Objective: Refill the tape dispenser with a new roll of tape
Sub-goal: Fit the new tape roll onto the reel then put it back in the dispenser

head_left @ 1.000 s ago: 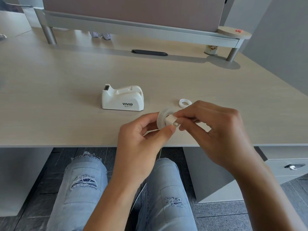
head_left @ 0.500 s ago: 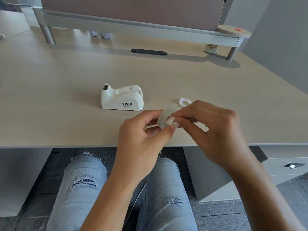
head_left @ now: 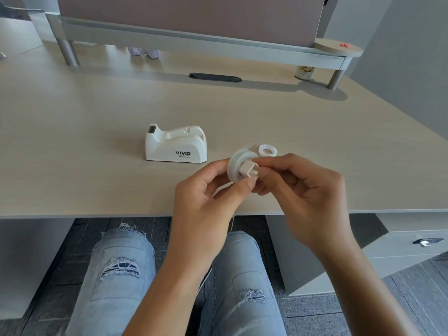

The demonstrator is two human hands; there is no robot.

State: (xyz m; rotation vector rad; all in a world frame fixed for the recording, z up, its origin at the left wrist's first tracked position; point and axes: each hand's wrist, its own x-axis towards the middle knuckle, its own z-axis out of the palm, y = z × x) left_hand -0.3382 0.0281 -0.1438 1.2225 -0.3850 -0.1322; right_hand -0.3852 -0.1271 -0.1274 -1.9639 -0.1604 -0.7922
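Note:
A white tape dispenser [head_left: 176, 147] marked VIVID stands on the desk [head_left: 97, 141], its roll slot bare. In front of it, above the desk's near edge, my left hand [head_left: 206, 197] pinches a translucent tape roll [head_left: 235, 166] by its rim. A white plastic spindle [head_left: 249, 170] sticks out of the roll's core, and my right hand [head_left: 303, 187] grips that spindle with fingertips. A small white ring [head_left: 267, 150], like a used-up core, lies flat on the desk just behind my hands.
A raised monitor shelf [head_left: 194, 42] on metal legs spans the back of the desk, with a dark cable slot [head_left: 215, 77] in front of it and a small cup [head_left: 304, 72] beneath its right end. A drawer unit [head_left: 388, 243] sits under the desk at right.
The spindle now shows further out of the roll's core and the roll is tilted more toward me. Both hands stay in nearly the same place.

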